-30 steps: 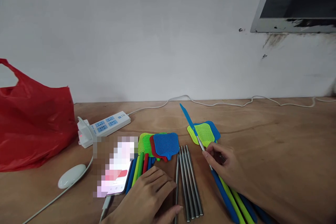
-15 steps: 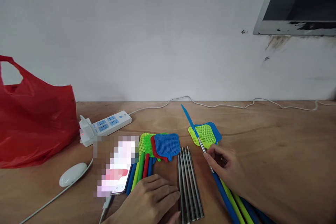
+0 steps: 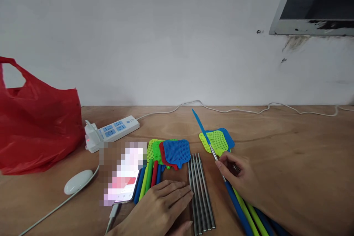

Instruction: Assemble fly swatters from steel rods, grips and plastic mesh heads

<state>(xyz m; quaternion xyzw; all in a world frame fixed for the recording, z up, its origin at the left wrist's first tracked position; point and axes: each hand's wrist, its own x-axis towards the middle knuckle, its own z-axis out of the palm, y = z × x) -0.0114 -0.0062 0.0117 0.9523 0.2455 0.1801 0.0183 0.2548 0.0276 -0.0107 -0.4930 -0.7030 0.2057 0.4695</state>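
Observation:
In the head view, my right hand (image 3: 239, 177) pinches the metal shaft of a fly swatter (image 3: 199, 122). Its blue head is seen edge-on and points up and away; a blue handle runs down to the lower right. Beneath that head lie a yellow-green swatter head (image 3: 217, 142) and a blue one (image 3: 228, 138). My left hand (image 3: 163, 206) rests with fingers stretched out, fingertips beside a row of several metal rods (image 3: 204, 199). Beyond it sit overlapping mesh heads, the blue one (image 3: 177, 152) on top, and several coloured handle tubes (image 3: 148, 175).
A phone (image 3: 128, 177), partly pixelated, lies left of the tubes. Further left are a white power strip (image 3: 121, 127), a white oval device (image 3: 79, 181) and a red plastic bag (image 3: 41, 125). A thin white cable (image 3: 235, 110) runs along the wall.
My left hand's fingers have straightened slightly and shifted right toward the rods. My right hand keeps its hold on the fly swatter. The whole view has shifted a little.

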